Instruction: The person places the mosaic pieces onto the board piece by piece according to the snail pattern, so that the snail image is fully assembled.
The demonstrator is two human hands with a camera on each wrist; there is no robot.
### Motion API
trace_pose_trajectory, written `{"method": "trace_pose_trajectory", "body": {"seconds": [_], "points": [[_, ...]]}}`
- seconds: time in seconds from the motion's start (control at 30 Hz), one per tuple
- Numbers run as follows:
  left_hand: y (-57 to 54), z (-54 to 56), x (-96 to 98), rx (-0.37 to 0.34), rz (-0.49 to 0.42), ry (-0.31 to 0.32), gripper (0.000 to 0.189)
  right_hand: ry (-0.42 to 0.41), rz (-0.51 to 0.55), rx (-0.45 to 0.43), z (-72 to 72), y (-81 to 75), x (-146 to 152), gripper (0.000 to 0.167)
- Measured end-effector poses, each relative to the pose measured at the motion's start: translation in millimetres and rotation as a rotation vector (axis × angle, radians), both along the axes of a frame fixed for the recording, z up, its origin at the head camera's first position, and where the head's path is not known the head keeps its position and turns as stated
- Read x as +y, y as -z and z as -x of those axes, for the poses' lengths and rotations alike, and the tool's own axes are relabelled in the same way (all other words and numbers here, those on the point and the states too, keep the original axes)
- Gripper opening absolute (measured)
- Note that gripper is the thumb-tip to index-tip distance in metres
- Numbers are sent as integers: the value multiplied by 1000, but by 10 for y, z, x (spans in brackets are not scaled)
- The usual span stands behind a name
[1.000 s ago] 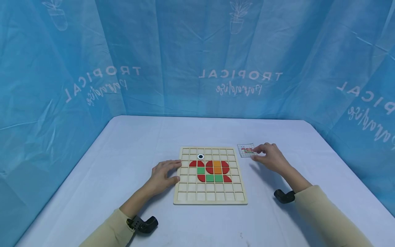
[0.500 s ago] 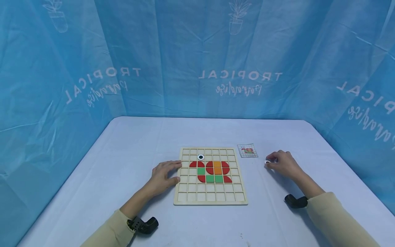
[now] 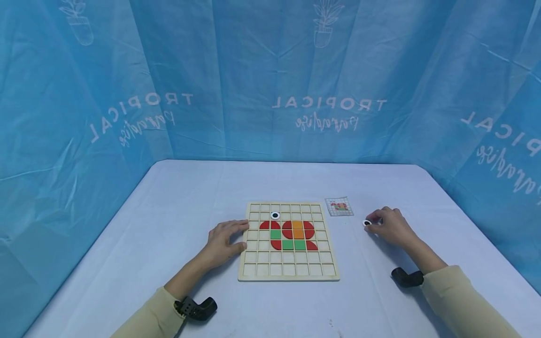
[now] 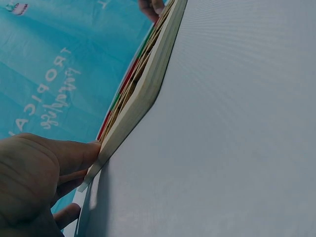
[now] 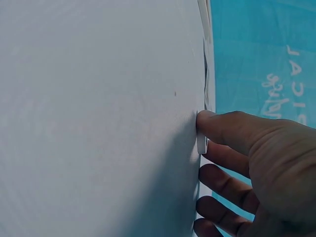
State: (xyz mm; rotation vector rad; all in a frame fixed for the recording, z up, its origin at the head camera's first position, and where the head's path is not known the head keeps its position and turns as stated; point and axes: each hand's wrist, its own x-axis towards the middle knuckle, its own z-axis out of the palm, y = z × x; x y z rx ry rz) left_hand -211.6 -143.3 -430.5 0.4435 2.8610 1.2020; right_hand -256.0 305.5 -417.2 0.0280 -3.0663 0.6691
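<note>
A wooden grid board [image 3: 288, 277] lies on the table with red, green and orange tiles in its cells. A white eye disc [image 3: 275, 215] with a black centre sits near its top. My left hand [image 3: 220, 243] rests at the board's left edge, thumb and fingertips touching it; in the left wrist view the thumb [image 4: 76, 155] lies against the rim. To the right of the board, my right hand [image 3: 390, 227] pinches a second white eye disc [image 3: 366, 223] between thumb and index finger, low at the tabletop. The right wrist view shows this disc [image 5: 202, 142] edge-on.
A small pattern card [image 3: 339, 206] with a printed grid lies just beyond the board's upper right corner, left of my right hand. White cloth [image 3: 203, 188] covers the table. Blue printed curtains [image 3: 253, 70] enclose the back and sides.
My right hand has moved away from the card, to the right and slightly nearer, and the second eye disc now shows in its pinch. The left hand stays at the board's edge.
</note>
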Motion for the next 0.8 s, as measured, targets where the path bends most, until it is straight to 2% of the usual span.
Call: {"method": "trace_pose_trajectory", "body": {"seconds": [0.23,0.4,0.57,0.8], "points": [[0,1,-8,0,-1,7,47,-11,0,16,-7,-11,-15,33],[12,-1,-9,-4,-8,2,47,-54,17,49,2,-98,-145,29],[24,-6,-5,-17,-8,-8,49,-121,47,85,49,-240,-498,29],[37,8,-7,-2,-8,-7,48,-217,62,88,182,-369,-1169,26]]}}
